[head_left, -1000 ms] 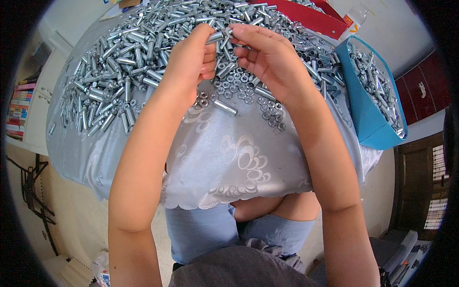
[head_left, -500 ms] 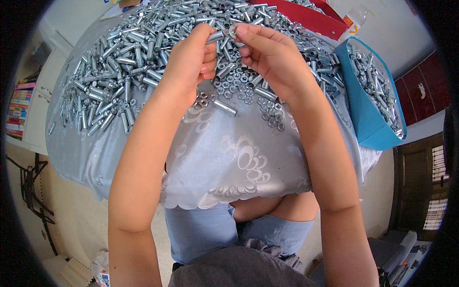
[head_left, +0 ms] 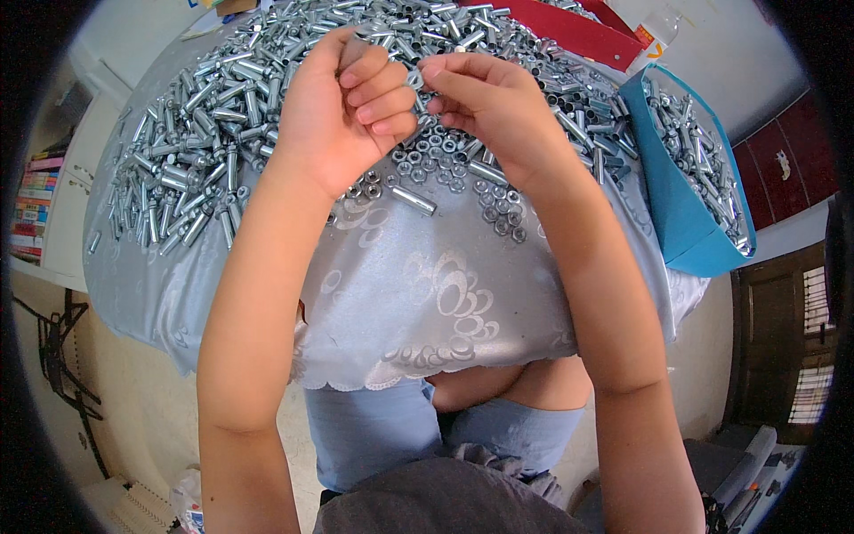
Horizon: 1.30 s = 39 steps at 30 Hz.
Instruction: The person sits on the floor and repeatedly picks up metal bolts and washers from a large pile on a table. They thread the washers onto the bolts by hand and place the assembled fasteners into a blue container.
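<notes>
I look down at my two bare hands meeting over a table draped in a pale grey cloth [head_left: 418,303]. My left hand [head_left: 342,111] is curled into a loose fist around a small metal bolt [head_left: 356,37], whose end pokes out the top. My right hand [head_left: 485,102] pinches a small nut [head_left: 414,80] between thumb and fingertips, right against the left knuckles. Compared with a second ago, both hands have lifted slightly and drawn closer, the nut now held up between them, which I judge means it is being brought to the bolt for threading. Below lie loose nuts [head_left: 445,160]; beyond, far across the cloth, a big heap of bolts [head_left: 222,133]. At the right, a blue bin [head_left: 676,214] holds more metal pieces.
</notes>
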Motion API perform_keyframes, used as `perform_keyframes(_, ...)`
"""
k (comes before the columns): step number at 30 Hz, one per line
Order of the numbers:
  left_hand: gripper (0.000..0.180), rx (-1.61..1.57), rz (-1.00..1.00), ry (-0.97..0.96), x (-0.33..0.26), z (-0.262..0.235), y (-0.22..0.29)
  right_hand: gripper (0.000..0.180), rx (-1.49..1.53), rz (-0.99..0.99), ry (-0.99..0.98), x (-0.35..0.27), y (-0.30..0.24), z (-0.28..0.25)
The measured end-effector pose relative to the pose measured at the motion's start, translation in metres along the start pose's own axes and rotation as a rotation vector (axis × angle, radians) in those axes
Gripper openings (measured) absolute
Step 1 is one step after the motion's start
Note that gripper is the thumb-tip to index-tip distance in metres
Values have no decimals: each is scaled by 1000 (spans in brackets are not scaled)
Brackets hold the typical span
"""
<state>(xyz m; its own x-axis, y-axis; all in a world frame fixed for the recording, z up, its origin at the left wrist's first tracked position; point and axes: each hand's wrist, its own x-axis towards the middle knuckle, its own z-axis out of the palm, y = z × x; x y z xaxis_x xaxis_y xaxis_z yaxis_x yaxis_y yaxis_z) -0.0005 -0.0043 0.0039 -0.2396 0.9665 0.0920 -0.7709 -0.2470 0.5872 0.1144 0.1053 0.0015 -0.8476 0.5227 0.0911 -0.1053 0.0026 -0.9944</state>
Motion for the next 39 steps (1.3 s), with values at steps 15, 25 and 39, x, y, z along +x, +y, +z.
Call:
perform_keyframes(15,40,-56,160,-171,-8,4,14,17,-263,-320,142,10,15,-5)
perform_keyframes(25,38,-192,121,-127,-3,-10,15,15,-429,-388,176,11,18,-9)
perform_keyframes(39,40,-89,91,65,-3,-12,15,20,-1400,-545,231,-1,30,-8)
